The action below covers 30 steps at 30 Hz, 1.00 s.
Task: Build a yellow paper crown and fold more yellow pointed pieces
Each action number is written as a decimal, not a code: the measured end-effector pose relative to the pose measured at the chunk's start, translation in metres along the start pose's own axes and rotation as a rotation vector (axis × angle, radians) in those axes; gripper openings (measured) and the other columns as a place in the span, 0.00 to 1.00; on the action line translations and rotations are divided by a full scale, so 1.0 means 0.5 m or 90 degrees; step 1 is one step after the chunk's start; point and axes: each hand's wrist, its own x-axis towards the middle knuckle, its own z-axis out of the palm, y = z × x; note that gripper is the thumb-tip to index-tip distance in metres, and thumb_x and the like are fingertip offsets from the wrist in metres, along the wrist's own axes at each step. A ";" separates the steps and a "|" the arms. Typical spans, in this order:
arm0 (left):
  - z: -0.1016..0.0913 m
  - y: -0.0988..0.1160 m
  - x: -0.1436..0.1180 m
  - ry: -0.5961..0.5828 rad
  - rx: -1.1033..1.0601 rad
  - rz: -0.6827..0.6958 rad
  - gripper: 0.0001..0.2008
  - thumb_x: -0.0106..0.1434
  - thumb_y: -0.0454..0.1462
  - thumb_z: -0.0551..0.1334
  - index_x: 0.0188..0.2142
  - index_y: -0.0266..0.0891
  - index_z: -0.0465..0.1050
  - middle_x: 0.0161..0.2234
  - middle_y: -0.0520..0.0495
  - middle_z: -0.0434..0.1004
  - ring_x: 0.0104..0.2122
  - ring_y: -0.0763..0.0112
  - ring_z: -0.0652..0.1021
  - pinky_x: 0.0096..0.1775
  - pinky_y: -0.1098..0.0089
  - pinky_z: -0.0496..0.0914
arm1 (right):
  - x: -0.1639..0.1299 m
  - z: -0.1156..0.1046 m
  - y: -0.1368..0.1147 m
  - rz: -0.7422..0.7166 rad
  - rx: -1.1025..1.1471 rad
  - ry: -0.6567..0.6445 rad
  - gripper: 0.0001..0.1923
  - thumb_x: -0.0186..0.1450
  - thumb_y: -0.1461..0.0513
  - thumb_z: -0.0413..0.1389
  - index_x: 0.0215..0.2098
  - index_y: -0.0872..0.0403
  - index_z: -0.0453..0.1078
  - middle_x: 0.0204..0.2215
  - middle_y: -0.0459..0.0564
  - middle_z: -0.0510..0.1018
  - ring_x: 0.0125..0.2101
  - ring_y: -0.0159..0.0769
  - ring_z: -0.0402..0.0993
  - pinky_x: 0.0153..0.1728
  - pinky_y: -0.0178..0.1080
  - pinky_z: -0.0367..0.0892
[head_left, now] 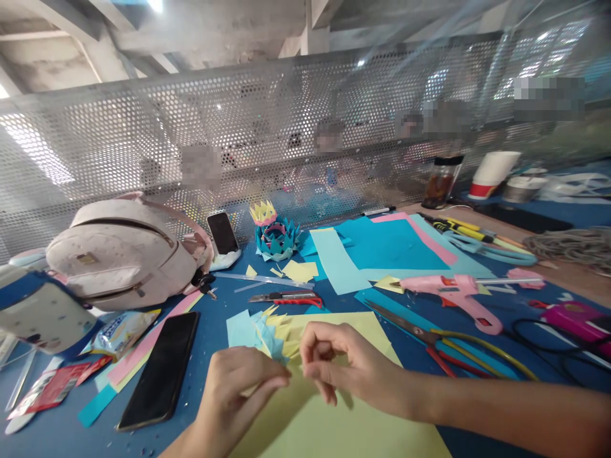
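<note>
Your left hand and right hand meet at the near edge of the bench, both pinched shut on a small folded paper piece of light blue and yellow with pointed tips. It sits between your fingertips, just above the large yellow sheet lying under your hands. The grip is only fingertip-deep, so I judge the folds could spring open or the piece could slip if either pinch loosens. Pulling the two hands apart too hard could tear the thin paper. The scissors lie open just to the right of your right hand, blades toward you; a careless sweep could catch them. The phone lies near left, the pink glue gun farther right.
</note>
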 end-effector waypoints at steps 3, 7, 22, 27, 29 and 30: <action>-0.008 -0.010 0.000 0.066 -0.020 -0.091 0.13 0.75 0.35 0.54 0.44 0.39 0.78 0.27 0.51 0.79 0.26 0.74 0.78 0.31 0.76 0.71 | 0.002 -0.001 0.017 0.016 -0.008 -0.020 0.15 0.73 0.51 0.52 0.41 0.56 0.68 0.19 0.41 0.72 0.20 0.27 0.69 0.25 0.31 0.63; -0.007 -0.029 -0.003 0.151 -0.016 -0.330 0.14 0.75 0.43 0.54 0.45 0.40 0.76 0.28 0.52 0.72 0.29 0.72 0.74 0.33 0.75 0.68 | 0.007 -0.002 0.033 -0.002 -0.034 -0.020 0.17 0.75 0.53 0.47 0.43 0.57 0.70 0.27 0.48 0.77 0.27 0.30 0.74 0.26 0.31 0.64; 0.033 -0.032 -0.034 0.146 -0.082 -0.394 0.13 0.62 0.41 0.69 0.46 0.47 0.82 0.45 0.46 0.84 0.43 0.60 0.83 0.47 0.70 0.75 | 0.002 0.007 0.060 0.057 -0.064 -0.057 0.18 0.74 0.55 0.49 0.42 0.58 0.77 0.36 0.55 0.82 0.37 0.35 0.79 0.34 0.33 0.66; 0.046 0.019 -0.028 0.237 -0.250 -0.459 0.41 0.58 0.41 0.73 0.68 0.46 0.61 0.33 0.50 0.85 0.33 0.67 0.83 0.41 0.74 0.77 | 0.006 0.023 0.086 0.088 0.116 -0.089 0.22 0.67 0.48 0.60 0.51 0.55 0.75 0.41 0.57 0.81 0.39 0.38 0.79 0.30 0.32 0.69; 0.047 0.034 -0.015 0.241 -0.313 -0.480 0.49 0.58 0.42 0.73 0.72 0.44 0.49 0.26 0.53 0.81 0.26 0.69 0.81 0.35 0.75 0.76 | 0.011 0.026 0.085 0.091 0.208 -0.095 0.26 0.62 0.49 0.66 0.53 0.53 0.74 0.42 0.55 0.80 0.40 0.38 0.77 0.31 0.33 0.70; 0.046 0.039 -0.008 0.245 -0.337 -0.489 0.52 0.57 0.42 0.74 0.73 0.42 0.45 0.23 0.55 0.80 0.25 0.69 0.81 0.34 0.75 0.76 | 0.013 0.026 0.082 0.091 0.240 -0.088 0.27 0.60 0.49 0.68 0.52 0.53 0.75 0.41 0.54 0.80 0.40 0.38 0.77 0.31 0.33 0.70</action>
